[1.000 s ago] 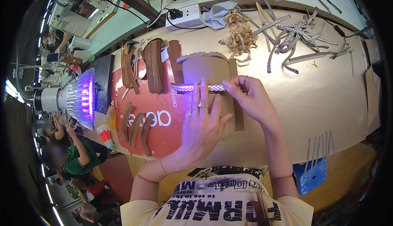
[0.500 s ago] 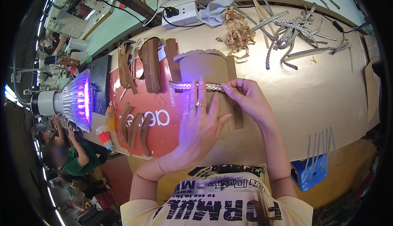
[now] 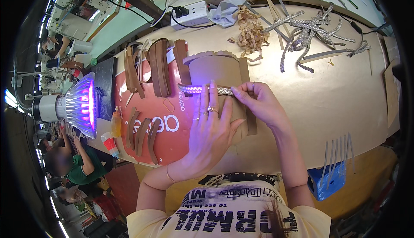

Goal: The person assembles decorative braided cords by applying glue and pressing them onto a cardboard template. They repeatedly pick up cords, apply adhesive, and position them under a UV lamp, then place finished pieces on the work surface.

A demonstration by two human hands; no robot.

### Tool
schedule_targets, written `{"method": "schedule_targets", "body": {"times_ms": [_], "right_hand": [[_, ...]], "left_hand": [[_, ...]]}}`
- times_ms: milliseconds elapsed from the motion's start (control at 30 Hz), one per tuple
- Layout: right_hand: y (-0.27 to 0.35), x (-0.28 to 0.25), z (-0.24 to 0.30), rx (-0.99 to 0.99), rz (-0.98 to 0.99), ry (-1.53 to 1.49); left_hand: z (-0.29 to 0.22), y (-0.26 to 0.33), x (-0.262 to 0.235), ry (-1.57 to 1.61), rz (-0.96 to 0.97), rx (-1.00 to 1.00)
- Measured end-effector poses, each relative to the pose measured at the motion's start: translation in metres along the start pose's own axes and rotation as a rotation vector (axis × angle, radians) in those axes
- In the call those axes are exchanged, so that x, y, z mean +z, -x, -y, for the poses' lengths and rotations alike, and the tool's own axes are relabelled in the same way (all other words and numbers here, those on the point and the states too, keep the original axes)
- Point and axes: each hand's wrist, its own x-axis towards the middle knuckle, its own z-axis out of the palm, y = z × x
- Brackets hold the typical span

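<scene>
A braided silvery strap (image 3: 189, 90) with a brown edge lies across a curved cardboard form (image 3: 214, 70). My left hand (image 3: 209, 119) rests flat, with its fingers stretched out and their tips pressing on the strap. At the strap's right end, the thumb and fingers of my right hand (image 3: 257, 101) pinch it. Purple light from the lamp (image 3: 84, 105) on the left falls over the strap and my left fingers. Part of the strap is hidden beneath my fingers.
Brown strips (image 3: 158, 69) and shorter brown pieces (image 3: 140, 138) lie on a red board (image 3: 168, 149). Braided silvery cords (image 3: 302, 35) and tan scraps (image 3: 250, 31) sit at the back, near a white power strip (image 3: 189, 15). A blue stool (image 3: 325, 184) stands front right. People work at far left.
My right pinch has shifted slightly left along the strap's end. My left hand has hardly moved and still presses on the strap.
</scene>
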Motion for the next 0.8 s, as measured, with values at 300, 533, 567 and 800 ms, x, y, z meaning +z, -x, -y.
{"method": "schedule_targets", "body": {"times_ms": [300, 533, 567, 800], "right_hand": [[0.002, 0.002, 0.002, -0.059, -0.037, 0.186], [0.006, -0.005, 0.025, -0.141, -0.055, 0.270], [0.006, -0.006, 0.027, -0.190, -0.034, 0.231], [0.004, -0.008, 0.031, -0.112, 0.024, 0.142]], "left_hand": [[-0.001, -0.001, 0.006, -0.064, -0.040, -0.002], [-0.005, -0.003, 0.010, -0.098, -0.060, -0.012], [-0.005, -0.003, 0.009, -0.087, -0.070, -0.013], [-0.002, -0.003, 0.004, 0.068, -0.077, -0.021]]}}
